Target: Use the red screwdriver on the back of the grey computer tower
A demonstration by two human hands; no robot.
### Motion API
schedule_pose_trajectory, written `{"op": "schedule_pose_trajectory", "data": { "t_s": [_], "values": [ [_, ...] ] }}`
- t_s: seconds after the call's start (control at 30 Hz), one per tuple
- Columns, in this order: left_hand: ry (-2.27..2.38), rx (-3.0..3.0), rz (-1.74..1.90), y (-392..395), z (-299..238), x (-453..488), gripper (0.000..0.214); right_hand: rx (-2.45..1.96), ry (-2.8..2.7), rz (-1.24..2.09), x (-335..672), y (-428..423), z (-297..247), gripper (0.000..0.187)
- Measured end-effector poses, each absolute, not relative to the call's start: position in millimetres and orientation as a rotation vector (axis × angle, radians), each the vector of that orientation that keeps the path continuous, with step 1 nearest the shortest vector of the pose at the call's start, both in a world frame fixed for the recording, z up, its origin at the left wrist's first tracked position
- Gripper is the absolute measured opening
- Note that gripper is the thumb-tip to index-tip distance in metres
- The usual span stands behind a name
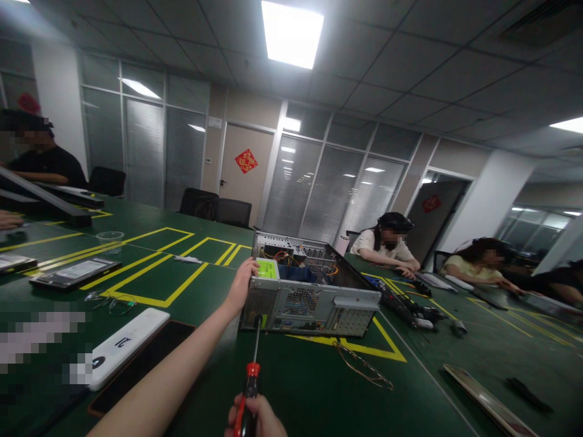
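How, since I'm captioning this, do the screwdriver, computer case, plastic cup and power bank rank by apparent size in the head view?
1. Open computer case
2. White power bank
3. Red-and-black screwdriver, cut off by the lower edge
4. Clear plastic cup

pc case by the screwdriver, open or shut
The case is open: its upward side is uncovered, and wires show inside.
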State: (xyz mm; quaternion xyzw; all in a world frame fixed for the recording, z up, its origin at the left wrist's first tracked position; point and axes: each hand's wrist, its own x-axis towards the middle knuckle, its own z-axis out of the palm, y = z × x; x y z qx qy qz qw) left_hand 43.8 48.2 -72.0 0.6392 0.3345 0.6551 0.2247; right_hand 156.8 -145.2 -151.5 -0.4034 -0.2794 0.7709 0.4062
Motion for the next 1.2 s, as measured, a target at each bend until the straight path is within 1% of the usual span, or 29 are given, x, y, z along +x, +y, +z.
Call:
{"op": "schedule_pose_trajectory", "data": {
  "t_s": [0.13,0.23,0.33,0.43,0.67,1.03,1.2],
  "values": [
    [0.913,1.772,1.817,48.5,-71.7,43.9,0.042,-0.904,-0.623,1.836,168.3,-141.3,-119.3,0.041],
    [0.906,1.775,1.815,49.3,-72.1,44.2,0.041,-0.916,-0.552,1.784,169.1,-143.6,-98.2,0.044],
    [0.917,1.763,1.812,49.4,-72.5,44.9,0.041,-0.937,-0.508,1.807,167.9,-146.7,-88.4,0.041],
    [0.937,1.750,1.807,48.0,-71.9,45.1,0.039,-0.948,-0.507,1.815,167.6,-146.4,-88.2,0.040],
    [0.925,1.760,1.802,45.7,-70.5,44.4,0.037,-0.949,-0.523,1.733,167.2,-142.5,-86.4,0.043],
    [0.916,1.757,1.805,45.6,-70.6,44.8,0.040,-0.966,-0.485,1.731,169.1,-140.0,-93.3,0.045],
    [0.910,1.760,1.804,46.7,-70.9,44.2,0.040,-0.987,-0.497,1.745,170.4,-139.5,-90.6,0.040]
  ]
}}
